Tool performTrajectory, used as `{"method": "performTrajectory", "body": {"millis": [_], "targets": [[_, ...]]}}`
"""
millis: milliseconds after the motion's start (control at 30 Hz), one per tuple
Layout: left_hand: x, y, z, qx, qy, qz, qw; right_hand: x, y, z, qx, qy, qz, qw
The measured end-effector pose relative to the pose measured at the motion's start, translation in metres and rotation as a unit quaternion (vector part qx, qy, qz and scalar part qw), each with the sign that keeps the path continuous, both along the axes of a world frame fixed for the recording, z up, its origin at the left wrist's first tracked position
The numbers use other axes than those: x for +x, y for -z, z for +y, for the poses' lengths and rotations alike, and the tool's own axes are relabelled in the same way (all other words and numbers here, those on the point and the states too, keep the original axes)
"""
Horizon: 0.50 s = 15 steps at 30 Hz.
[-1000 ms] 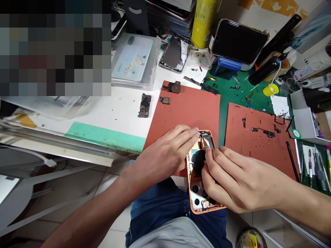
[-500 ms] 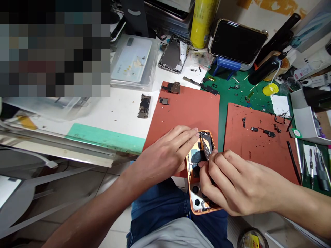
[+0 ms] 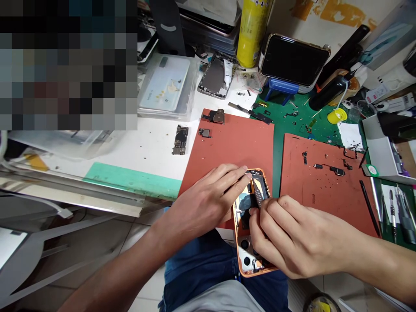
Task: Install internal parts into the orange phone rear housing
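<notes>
Item: orange-rimmed, opened phone housing point(image 3: 241, 253), lower centre of the frame; its lower right side is hidden behind the right hand point(image 3: 292, 236), its upper left edge beneath the left hand point(image 3: 211, 197).

Right hand: fingertips clamped together on a slim grey metal tool with ridged grip point(image 3: 258, 197), slanted over the housing's upper interior; tip hard to make out.

Left hand: fingers laid along the housing's upper edge; thumb hidden, so whether it clamps cannot be told.

Obscured: upper left corner, covered by coarse pixel blocks. Cut off: tall yellow can point(image 3: 253, 34), top edge; dark round container point(image 3: 321, 303), bottom edge.

Surface: white tabletop point(image 3: 146, 169), left of centre; flat brick-red mat point(image 3: 238, 143), centre; second brick-red mat point(image 3: 302, 190), bearing small dark parts, right; green work mat point(image 3: 277, 147) between.

Room: pale tiled floor point(image 3: 152, 281), lower left.
</notes>
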<state>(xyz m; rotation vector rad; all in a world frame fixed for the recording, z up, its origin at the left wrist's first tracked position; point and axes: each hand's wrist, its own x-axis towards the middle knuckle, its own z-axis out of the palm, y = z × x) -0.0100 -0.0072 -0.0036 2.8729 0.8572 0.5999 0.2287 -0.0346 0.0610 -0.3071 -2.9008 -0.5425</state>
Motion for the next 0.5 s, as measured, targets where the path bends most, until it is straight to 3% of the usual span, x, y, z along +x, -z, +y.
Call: {"method": "performTrajectory", "body": {"millis": [500], "targets": [[-0.0004, -0.0013, -0.0017, 0.005, 0.000, 0.006, 1.000, 0.0000, -0.0026, 0.0002, 0.008, -0.005, -0.010, 1.000]]}}
